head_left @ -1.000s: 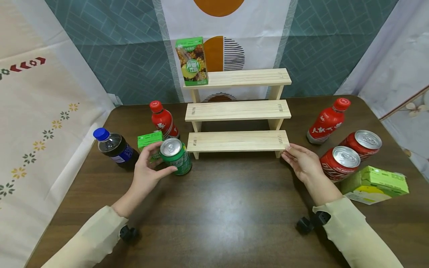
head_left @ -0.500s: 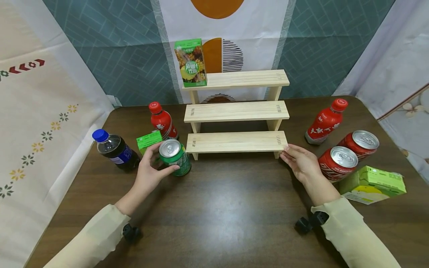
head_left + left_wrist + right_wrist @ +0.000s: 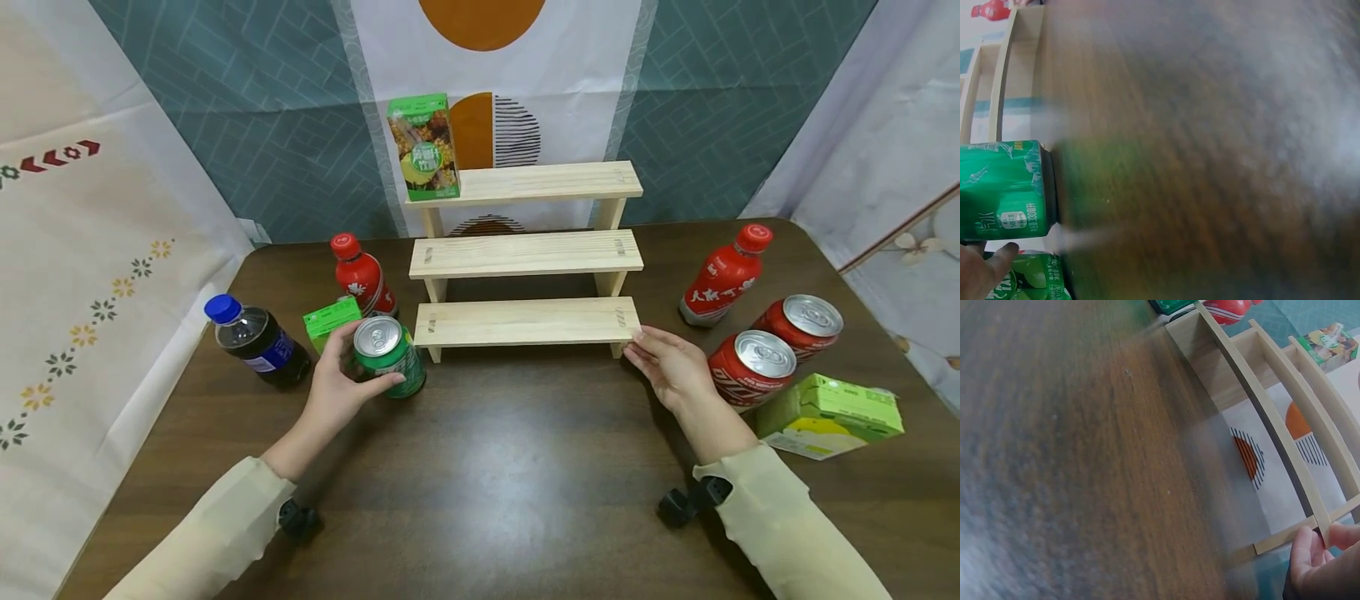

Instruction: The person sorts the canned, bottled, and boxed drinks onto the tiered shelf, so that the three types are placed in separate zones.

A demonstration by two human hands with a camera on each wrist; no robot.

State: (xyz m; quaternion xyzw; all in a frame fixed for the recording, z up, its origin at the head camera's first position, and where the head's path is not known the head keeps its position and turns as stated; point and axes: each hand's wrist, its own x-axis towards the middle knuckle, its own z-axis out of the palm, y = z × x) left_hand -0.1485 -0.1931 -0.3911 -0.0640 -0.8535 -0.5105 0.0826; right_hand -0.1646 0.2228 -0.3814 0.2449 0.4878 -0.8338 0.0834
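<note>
A green soda can stands upright on the table, left of the wooden three-step display rack. My left hand holds the can, thumb across its near side and fingers at its left. In the left wrist view the can shows large, with part of the left hand below it. My right hand pinches the right end of the rack's lowest step; the right wrist view shows the fingers and thumb on that corner. A green juice carton stands on the top step's left end.
Left of the rack are a cola bottle with blue cap, a small green carton and a red bottle. On the right are another red bottle, two red cans and a yellow-green carton.
The head view has tilted slightly, so everything sits a little lower and further left. Both hands keep their places on the can and the rack.
</note>
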